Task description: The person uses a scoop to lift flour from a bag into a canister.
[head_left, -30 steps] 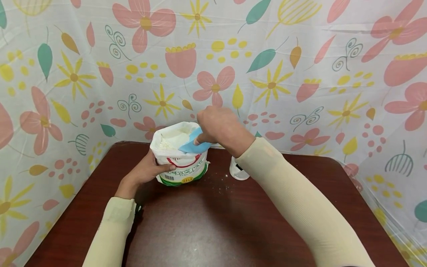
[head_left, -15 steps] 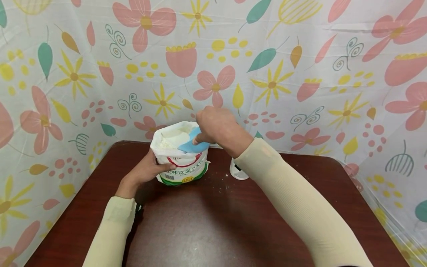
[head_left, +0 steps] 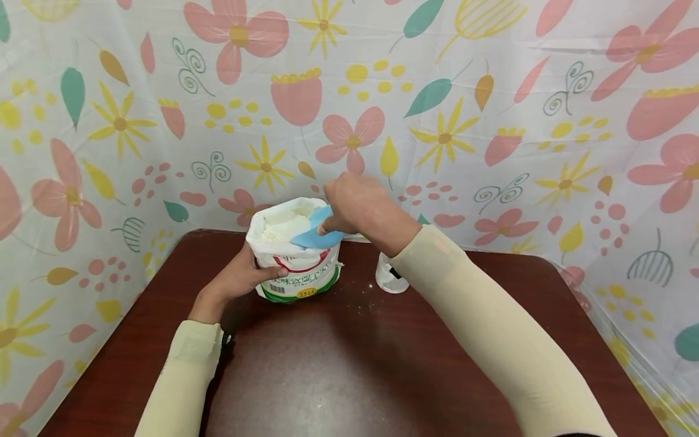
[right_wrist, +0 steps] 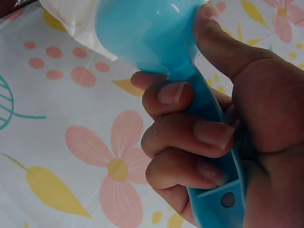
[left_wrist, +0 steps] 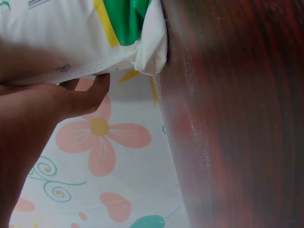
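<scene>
On the brown table point(head_left: 306, 370), 1 bag point(head_left: 300, 265) of white powder point(head_left: 281, 229) is gripped at its left side by the left hand point(head_left: 240, 276), the thumb laid across the front. The bag is judged soft and weighty, best supported low. Beside it, 1 white container point(head_left: 392, 280) is partly hidden by the right sleeve point(head_left: 464, 291). At the bag's rim, 1 blue scoop point(head_left: 311, 235), presumably light, stiff and slippery when dusted, is grasped by the right hand point(head_left: 360, 206), fingers curled round the handle, the surest hold. Behind, a floral backdrop point(head_left: 491, 54) is seen.
</scene>
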A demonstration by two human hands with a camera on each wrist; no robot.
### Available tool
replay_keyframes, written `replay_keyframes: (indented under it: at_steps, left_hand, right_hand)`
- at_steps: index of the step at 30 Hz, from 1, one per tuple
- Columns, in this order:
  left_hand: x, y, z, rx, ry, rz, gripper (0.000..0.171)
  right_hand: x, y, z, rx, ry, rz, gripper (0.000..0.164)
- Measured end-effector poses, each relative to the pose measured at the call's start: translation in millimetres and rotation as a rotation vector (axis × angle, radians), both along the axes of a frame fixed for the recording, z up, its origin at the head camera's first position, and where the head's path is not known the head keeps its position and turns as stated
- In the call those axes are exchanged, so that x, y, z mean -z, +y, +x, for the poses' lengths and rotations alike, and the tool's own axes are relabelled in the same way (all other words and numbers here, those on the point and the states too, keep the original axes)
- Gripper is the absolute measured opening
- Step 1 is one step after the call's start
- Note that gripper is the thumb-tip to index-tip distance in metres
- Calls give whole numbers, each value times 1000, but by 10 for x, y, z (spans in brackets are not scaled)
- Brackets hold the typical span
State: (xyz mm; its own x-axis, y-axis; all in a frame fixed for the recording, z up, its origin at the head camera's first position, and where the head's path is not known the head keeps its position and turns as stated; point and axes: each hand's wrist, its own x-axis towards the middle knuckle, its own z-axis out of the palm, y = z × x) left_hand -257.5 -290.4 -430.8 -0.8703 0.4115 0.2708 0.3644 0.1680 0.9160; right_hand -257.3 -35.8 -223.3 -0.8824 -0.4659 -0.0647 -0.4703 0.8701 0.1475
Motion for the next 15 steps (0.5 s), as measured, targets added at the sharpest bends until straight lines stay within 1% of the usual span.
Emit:
replay_keyframes:
  at_steps: [4,5,9,15]
  left_hand:
    - [3,16,-3,-2,-6,2,110]
    - [2,16,-2,-3,-8,2,110]
    - [-9,12,7,-3,-9,8,109]
    - [-21,18,15,-4,-5,11,110]
  right_hand:
    - [-16,78,-4,4,-14,-7,58]
    - [-21,97,-2,6,-19,-12,58]
    - [-36,152,9,14,-29,-32,48]
    - [-41,239,18,-10,-29,-81,50]
